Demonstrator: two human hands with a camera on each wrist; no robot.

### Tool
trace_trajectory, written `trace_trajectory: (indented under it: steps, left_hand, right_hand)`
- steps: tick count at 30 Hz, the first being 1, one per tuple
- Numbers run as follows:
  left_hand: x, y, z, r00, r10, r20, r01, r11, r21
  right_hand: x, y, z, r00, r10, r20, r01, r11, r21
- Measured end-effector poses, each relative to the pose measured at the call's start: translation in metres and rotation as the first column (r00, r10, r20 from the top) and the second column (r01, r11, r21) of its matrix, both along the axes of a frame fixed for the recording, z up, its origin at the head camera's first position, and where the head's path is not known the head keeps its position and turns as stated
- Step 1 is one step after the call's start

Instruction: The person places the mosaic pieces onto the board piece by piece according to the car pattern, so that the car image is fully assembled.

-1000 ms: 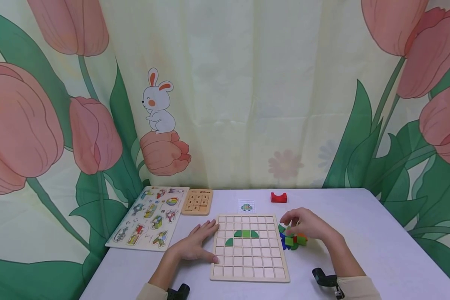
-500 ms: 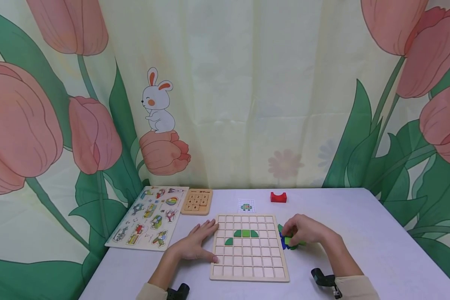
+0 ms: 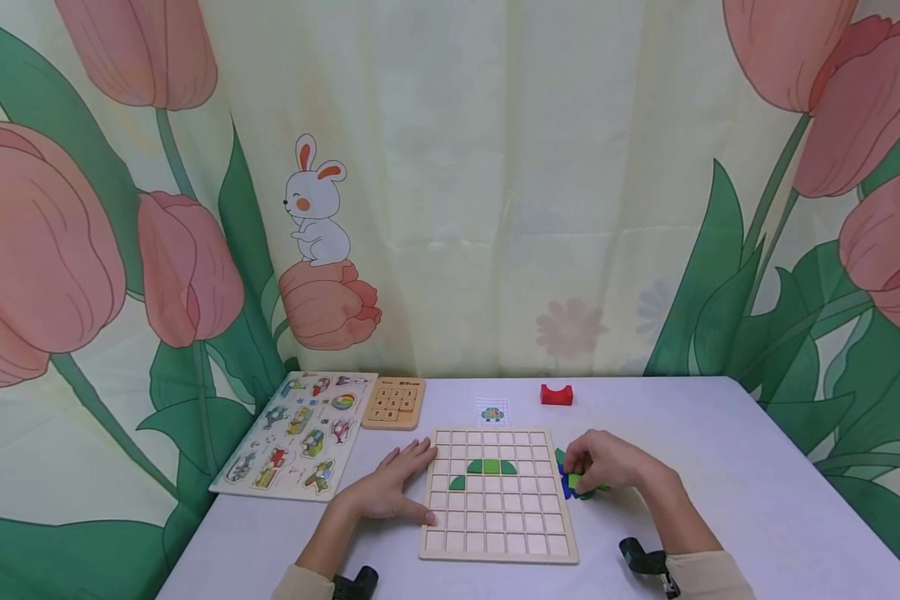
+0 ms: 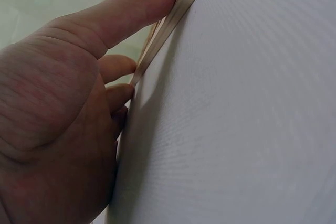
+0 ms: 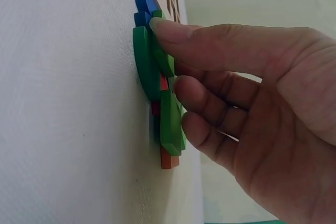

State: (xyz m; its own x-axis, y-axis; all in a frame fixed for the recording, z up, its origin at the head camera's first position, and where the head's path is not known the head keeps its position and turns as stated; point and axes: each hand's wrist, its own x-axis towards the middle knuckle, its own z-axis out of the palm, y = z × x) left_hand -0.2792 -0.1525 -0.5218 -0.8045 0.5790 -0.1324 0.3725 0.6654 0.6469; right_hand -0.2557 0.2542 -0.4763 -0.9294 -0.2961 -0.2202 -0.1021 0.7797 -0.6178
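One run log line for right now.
Left hand: touching grid board | right hand: touching light-green block, grip unclear | green pieces: in cells

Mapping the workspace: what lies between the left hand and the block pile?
The grid board, bearing a few green blocks, lies between the left hand and the block pile; the head view shows it.

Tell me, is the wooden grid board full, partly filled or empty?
Partly filled: in the head view, the wooden grid board has four green pieces in its far half, while most cells are bare.
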Motion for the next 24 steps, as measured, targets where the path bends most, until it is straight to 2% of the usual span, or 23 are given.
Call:
trace_trajectory:
  steps: [9, 13, 24]
  left_hand:
    - [0.0, 0.001, -0.001, 1.0, 0.007, 0.007, -0.008, 1.0, 0.004]
    - [0.0, 0.001, -0.001, 1.0, 0.008, 0.005, -0.008, 1.0, 0.003]
    - [0.0, 0.0, -0.002, 1.0, 0.007, 0.001, -0.007, 1.0, 0.009]
  right_hand:
    - [-0.001, 0.0, -0.002, 1.0, 0.026, -0.005, -0.026, 0.999, -0.025]
    - [-0.001, 0.003, -0.002, 0.998, 0.067, -0.021, -0.068, 0.996, -0.056]
    - [-0.006, 0.01, 0.007, 0.993, 0.112, -0.04, -0.119, 0.96, -0.252]
